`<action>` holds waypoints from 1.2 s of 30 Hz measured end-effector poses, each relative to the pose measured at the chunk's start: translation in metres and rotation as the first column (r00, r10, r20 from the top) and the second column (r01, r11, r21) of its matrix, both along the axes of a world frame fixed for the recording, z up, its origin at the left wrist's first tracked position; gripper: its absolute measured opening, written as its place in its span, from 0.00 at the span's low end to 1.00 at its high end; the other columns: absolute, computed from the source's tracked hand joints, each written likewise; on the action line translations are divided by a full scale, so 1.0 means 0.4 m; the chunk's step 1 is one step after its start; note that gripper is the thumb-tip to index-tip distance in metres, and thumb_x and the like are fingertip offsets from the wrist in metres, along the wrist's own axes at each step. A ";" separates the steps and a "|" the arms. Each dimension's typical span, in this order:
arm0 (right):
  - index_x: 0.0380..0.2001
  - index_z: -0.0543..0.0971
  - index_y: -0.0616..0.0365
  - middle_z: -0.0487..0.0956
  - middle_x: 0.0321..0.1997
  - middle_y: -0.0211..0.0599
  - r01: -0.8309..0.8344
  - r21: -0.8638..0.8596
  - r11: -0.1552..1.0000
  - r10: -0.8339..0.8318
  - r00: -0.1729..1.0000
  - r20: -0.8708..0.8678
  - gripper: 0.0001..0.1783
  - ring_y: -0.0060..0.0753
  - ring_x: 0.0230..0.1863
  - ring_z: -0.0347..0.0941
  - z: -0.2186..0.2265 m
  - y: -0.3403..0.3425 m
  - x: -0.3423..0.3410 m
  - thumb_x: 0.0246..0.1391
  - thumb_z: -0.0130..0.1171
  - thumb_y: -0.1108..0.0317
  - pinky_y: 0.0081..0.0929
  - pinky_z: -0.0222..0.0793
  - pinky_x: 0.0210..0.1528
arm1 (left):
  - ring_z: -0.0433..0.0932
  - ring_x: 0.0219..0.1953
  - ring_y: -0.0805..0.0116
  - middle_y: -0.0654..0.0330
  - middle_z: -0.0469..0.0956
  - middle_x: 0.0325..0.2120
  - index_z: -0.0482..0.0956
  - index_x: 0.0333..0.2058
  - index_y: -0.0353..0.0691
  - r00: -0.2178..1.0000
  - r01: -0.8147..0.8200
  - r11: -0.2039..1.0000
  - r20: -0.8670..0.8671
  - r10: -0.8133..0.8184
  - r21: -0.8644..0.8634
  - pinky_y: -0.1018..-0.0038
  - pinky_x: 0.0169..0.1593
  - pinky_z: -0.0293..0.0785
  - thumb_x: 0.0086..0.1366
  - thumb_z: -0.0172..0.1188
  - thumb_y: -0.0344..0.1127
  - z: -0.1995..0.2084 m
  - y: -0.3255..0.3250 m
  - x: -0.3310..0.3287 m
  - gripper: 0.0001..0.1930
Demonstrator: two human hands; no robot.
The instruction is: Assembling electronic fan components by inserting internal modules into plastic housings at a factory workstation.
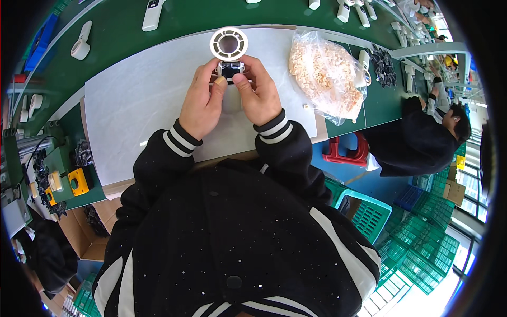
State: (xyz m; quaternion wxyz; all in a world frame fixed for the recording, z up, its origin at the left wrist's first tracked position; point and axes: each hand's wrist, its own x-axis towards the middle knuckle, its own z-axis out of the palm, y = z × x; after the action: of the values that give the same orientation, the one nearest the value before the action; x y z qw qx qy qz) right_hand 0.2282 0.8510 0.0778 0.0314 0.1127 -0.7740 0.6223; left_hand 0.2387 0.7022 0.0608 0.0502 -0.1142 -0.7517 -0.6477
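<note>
Both hands meet over the white work sheet, gripping one white handheld appliance part (241,49). Its round, slotted ring head points away from me, with a grey opening in the middle. A black glossy piece (230,69) sits just below the ring, between my thumbs. My left hand (203,103) is closed on the left side, and a tan band wraps its thumb tip. From the right side my right hand (260,96) closes on it, thumb against the black piece's lower edge. My fingers partly hide the lower body of the part.
To the right lies a clear plastic bag (322,74) full of small beige pieces. Black cables (384,66) are heaped beyond it. Finished-looking white appliances (152,15) rest on the green bench. A co-worker (417,137) sits at right, near a red stool (346,150) and green crates (364,216).
</note>
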 end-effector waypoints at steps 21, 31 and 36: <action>0.54 0.69 0.60 0.77 0.42 0.40 -0.008 -0.082 0.997 -0.003 0.990 -0.141 0.18 0.34 0.41 0.75 0.014 -0.017 0.002 0.61 0.52 0.74 0.29 0.72 0.44 | 0.73 0.42 0.66 0.55 0.71 0.43 0.67 0.54 0.33 0.999 0.007 0.995 -0.041 -0.003 0.103 0.73 0.45 0.70 0.67 0.54 0.29 0.059 -0.011 -0.005 0.18; 0.48 0.72 0.60 0.76 0.41 0.32 -0.065 -0.478 0.876 0.054 0.998 -0.036 0.12 0.21 0.39 0.69 0.068 -0.062 -0.027 0.62 0.54 0.72 0.21 0.68 0.40 | 0.72 0.41 0.70 0.59 0.72 0.40 0.73 0.44 0.33 0.980 -0.070 0.981 -0.173 0.102 0.183 0.74 0.46 0.69 0.67 0.57 0.32 0.102 -0.001 -0.033 0.11; 0.56 0.66 0.58 0.74 0.46 0.35 -0.053 -0.355 0.933 0.033 0.998 -0.062 0.19 0.22 0.44 0.68 0.055 -0.081 -0.071 0.63 0.52 0.66 0.22 0.65 0.44 | 0.71 0.38 0.81 0.67 0.75 0.36 0.74 0.48 0.34 0.998 -0.066 0.896 0.030 0.059 0.440 0.80 0.45 0.68 0.70 0.55 0.36 0.133 -0.018 -0.107 0.13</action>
State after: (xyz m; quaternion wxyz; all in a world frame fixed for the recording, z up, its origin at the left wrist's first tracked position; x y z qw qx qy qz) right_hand 0.1999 0.8186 0.0997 0.0589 0.1389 -0.6447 0.7494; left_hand 0.1958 0.6949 0.1141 0.0893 -0.0704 -0.5895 -0.7998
